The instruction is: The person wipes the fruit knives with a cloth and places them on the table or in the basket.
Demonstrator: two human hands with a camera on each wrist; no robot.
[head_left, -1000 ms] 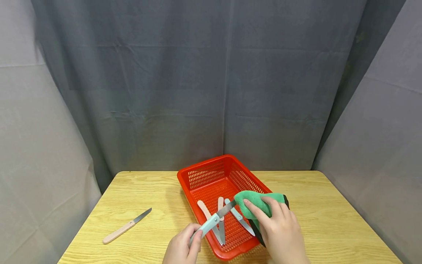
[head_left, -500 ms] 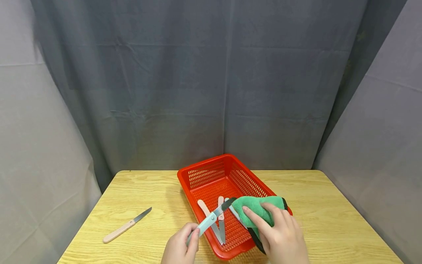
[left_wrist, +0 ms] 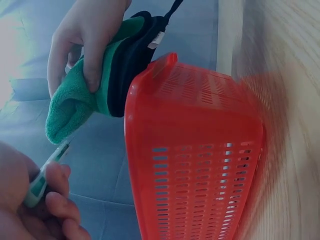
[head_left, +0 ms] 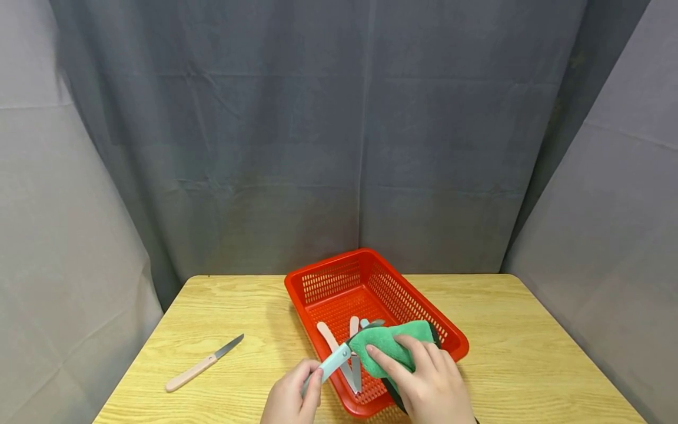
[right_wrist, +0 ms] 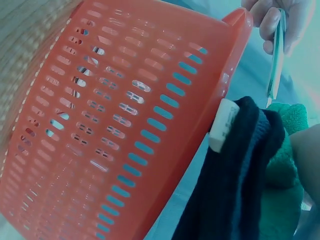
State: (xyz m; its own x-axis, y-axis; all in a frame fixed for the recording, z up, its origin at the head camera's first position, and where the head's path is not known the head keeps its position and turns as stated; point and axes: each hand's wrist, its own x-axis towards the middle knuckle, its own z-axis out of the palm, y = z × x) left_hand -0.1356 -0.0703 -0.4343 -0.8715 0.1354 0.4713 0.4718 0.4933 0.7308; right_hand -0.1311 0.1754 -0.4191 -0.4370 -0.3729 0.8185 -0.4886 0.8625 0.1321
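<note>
In the head view my left hand [head_left: 291, 391] grips the light blue handle of a knife [head_left: 335, 359], its blade pointing away to the right over the basket. My right hand [head_left: 431, 377] holds a green cloth [head_left: 392, 341] with a black edge around that blade. The cloth hides the middle of the blade; the tip [head_left: 376, 323] shows past it. Below the hands stands a red plastic basket [head_left: 459, 344]. Inside lie a pink-handled knife [head_left: 327, 334], another pink-handled knife [head_left: 354, 325] and a light blue-handled one, mostly covered by the cloth.
A knife with a pale beige handle [head_left: 193, 373] lies on the wooden table [head_left: 254, 306], left of the basket. Grey curtains [head_left: 265, 147] hang behind the table, and lighter cloth drapes both sides.
My right hand first drew the cloth toward the blade's tip, baring most of the blade, then slid it back left toward the handle. The left hand stays nearly still with the knife.
</note>
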